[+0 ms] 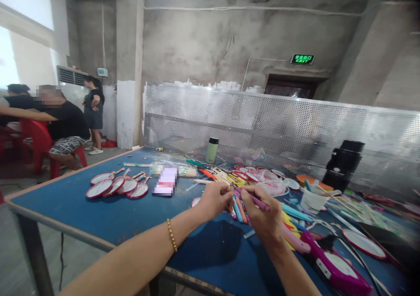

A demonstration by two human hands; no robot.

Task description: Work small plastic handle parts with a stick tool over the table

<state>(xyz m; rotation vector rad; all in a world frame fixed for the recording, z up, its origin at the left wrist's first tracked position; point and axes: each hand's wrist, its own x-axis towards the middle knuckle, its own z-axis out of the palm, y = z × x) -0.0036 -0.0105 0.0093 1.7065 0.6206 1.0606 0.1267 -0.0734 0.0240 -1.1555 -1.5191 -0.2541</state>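
My right hand [264, 210] is closed round a purple marker-like pen [260, 202], its tip pointing left toward my other hand. Close beside it, the fingers of my left hand [215, 199] are pinched together over a thin brownish piece that I cannot make out. Both hands are raised over the blue table [131, 219]. Under and behind them lie several coloured pens [241, 212], blue, orange and purple. Several small round fans with red rims [120, 185] lie in an overlapping group to the left.
A phone [166, 180] and a green bottle [212, 150] are behind my hands. At the right are a white cup [312, 200], a purple device [344, 267] with a cable near it, and a black object [344, 164]. A perforated metal panel [210, 116] borders the table's back.
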